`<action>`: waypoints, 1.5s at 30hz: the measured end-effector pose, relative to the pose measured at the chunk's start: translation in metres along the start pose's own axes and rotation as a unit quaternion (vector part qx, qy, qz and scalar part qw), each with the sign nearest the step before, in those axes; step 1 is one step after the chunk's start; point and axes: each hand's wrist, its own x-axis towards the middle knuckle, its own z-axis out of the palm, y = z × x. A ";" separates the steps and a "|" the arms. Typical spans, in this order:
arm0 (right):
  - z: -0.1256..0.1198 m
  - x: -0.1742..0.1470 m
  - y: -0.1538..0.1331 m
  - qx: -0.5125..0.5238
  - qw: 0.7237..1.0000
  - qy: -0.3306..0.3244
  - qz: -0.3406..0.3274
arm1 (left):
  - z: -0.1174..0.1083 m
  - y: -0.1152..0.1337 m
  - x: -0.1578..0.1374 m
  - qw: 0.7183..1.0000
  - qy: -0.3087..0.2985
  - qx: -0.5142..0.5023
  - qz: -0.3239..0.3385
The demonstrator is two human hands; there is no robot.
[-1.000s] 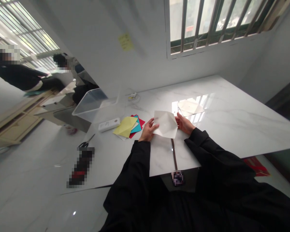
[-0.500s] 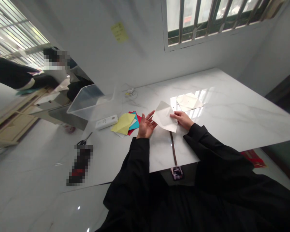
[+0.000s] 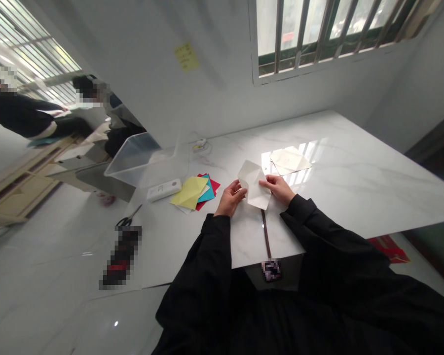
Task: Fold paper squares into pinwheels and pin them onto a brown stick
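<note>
A white sheet of paper (image 3: 257,190) with crease lines is held up above the table between my hands. My right hand (image 3: 279,189) pinches its right side, thumb on the face towards me. At the left edge, my left hand (image 3: 232,198) has its fingers curled against the paper, and that edge bends inward. Left of my left hand lies a fanned stack of coloured paper (image 3: 192,191) in yellow, blue, red and white. Beyond my right hand, cream creased paper (image 3: 290,160) lies flat in the window's reflection.
On the table's left are scissors (image 3: 128,220), a blurred-out dark item (image 3: 121,256), a white oblong device (image 3: 165,190) and a clear plastic bin (image 3: 133,155). A strap (image 3: 266,231) runs to the front edge. Two people (image 3: 18,113) are at the far left.
My left hand has turned and its fingers have closed onto the paper's left edge, which now curves inward. My right hand keeps its pinch.
</note>
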 end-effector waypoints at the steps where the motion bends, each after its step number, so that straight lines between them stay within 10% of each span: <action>1: 0.001 -0.001 0.000 -0.014 1.000 -0.010 -0.002 | 0.000 -0.002 0.000 1.000 0.004 0.009 0.001; 12: 0.004 -0.008 -0.006 -0.273 0.949 0.031 -0.155 | -0.001 -0.008 0.000 0.994 0.101 0.022 0.020; 15: -0.018 -0.001 -0.006 -0.398 0.878 0.148 -0.222 | 0.001 -0.006 0.000 0.994 0.110 -0.001 0.021; 19: -0.066 0.011 -0.001 -0.540 0.811 0.173 -0.147 | 0.004 -0.005 0.000 0.993 0.114 -0.009 0.018; 25: -0.125 0.019 -0.007 -0.583 0.771 0.233 -0.108 | 0.004 -0.006 0.002 0.994 0.108 -0.005 0.017; 29: -0.097 0.012 -0.020 -0.497 0.795 0.267 -0.223 | 0.004 -0.007 0.003 0.996 0.088 0.002 0.013; 35: 0.001 -0.006 -0.016 -0.238 0.961 0.019 -0.137 | 0.005 -0.005 0.001 0.997 0.079 0.000 0.010; 45: 0.014 -0.002 -0.004 -0.189 0.978 -0.026 -0.081 | 0.005 -0.005 0.003 0.998 0.062 -0.012 0.019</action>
